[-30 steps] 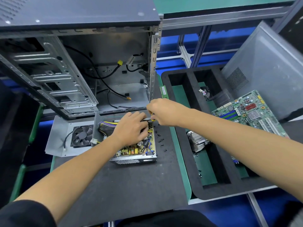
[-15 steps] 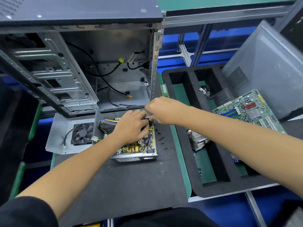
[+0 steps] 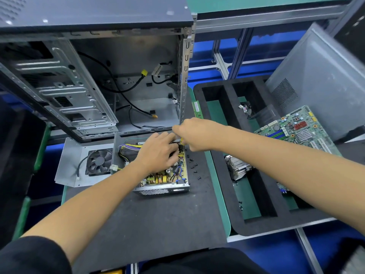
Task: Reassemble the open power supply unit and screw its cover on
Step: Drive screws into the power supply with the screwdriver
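Your left hand (image 3: 158, 153) lies palm down over the open power supply unit (image 3: 162, 171), fingers spread and bent, their tips pressing among the parts at the unit's far right corner; whether they pinch anything there cannot be told. Your right hand (image 3: 194, 133) is curled closed just beyond those fingertips, knuckles up, gripping a screwdriver (image 3: 182, 141) of which only a yellow-and-black bit of handle shows beneath the fist. The two hands nearly touch above that far corner.

The unit sits on the dark mat (image 3: 148, 218), under and nearer to you than your left fingers, its circuit board exposed, with a bundle of yellow and purple wires (image 3: 128, 149) to the left of your left wrist. The cover (image 3: 69, 165), a grey sheet-metal panel carrying a black fan (image 3: 99, 162), lies flat further left, touching the unit's left wall. Loose black screws (image 3: 192, 165) are scattered on the mat just right of the unit, below your right fist.

Beyond both hands stands an open computer case (image 3: 98, 76). To the right of your right forearm lie a black foam tray (image 3: 227, 175), a heatsink (image 3: 237, 167) in it, and a green motherboard (image 3: 296, 131).
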